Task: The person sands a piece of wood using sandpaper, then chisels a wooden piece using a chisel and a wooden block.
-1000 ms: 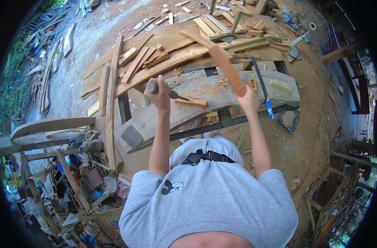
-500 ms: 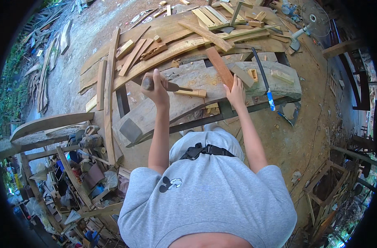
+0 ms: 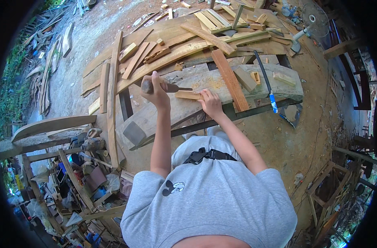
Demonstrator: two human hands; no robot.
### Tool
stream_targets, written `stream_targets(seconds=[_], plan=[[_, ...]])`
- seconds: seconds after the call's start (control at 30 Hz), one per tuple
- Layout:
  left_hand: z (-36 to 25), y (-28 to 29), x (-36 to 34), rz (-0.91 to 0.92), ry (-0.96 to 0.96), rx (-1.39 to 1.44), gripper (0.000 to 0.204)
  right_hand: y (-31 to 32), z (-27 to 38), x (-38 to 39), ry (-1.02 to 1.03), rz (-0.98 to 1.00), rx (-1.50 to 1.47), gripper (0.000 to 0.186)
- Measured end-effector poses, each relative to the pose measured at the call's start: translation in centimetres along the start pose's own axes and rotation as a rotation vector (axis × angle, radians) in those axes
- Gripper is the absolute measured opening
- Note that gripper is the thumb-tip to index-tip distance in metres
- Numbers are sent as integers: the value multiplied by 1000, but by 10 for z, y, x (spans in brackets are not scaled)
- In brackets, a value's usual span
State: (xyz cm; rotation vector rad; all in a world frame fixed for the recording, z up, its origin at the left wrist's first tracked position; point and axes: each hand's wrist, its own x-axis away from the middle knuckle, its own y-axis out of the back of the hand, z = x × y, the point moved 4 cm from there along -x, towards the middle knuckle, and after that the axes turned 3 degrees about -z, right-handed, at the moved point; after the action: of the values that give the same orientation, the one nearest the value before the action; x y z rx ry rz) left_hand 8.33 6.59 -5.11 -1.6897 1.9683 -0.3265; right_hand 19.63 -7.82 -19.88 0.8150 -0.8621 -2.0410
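Observation:
My left hand [image 3: 156,91] is wrapped round the wooden handle of a chisel [image 3: 182,89], thumb raised, with the dark blade pointing right. Just under the blade, a short pale wooden block [image 3: 187,95] lies on the thick, weathered bench beam [image 3: 155,118]. My right hand [image 3: 212,103] grips the block's right end with its fingers. To the right of that hand, a reddish-brown board [image 3: 229,78] lies across the beam. A grey-brown block [image 3: 244,79] and a small notched yellowish piece [image 3: 255,77] sit beside it.
A long dark tool with a blue-patterned handle [image 3: 273,103] lies over the beam's right part. Loose boards and offcuts [image 3: 209,39] cover the far side. A long plank [image 3: 113,95] stands to the left, near a cluttered rack [image 3: 79,177]. A fan [image 3: 312,18] is at far right.
My right hand has left the reddish-brown board and moved left onto the pale block. The board now lies nearer me. My left hand still holds the chisel.

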Motion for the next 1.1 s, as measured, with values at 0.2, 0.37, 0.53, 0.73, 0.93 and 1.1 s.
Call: stream_targets(seconds=[0.2, 0.37, 0.53, 0.73, 0.93, 1.1], plan=[[-4, 4, -4, -40, -9, 3, 27, 11, -2, -12, 145, -182, 131, 35], [-1, 4, -2, -35, 12, -7, 27, 8, -13, -13, 172, -116, 48, 35], [10, -2, -1, 42, 3, 6, 27, 9, -19, -11, 171, -114, -64, 37], [24, -11, -3, 93, -8, -77, 28, 9, -19, -13, 69, -104, -64, 35], [32, -17, -2, 111, 9, -112, 28, 8, -18, -12, 31, -138, -76, 35], [37, -20, -3, 147, 7, -108, 27, 7, -20, -11, 19, -142, -87, 35]])
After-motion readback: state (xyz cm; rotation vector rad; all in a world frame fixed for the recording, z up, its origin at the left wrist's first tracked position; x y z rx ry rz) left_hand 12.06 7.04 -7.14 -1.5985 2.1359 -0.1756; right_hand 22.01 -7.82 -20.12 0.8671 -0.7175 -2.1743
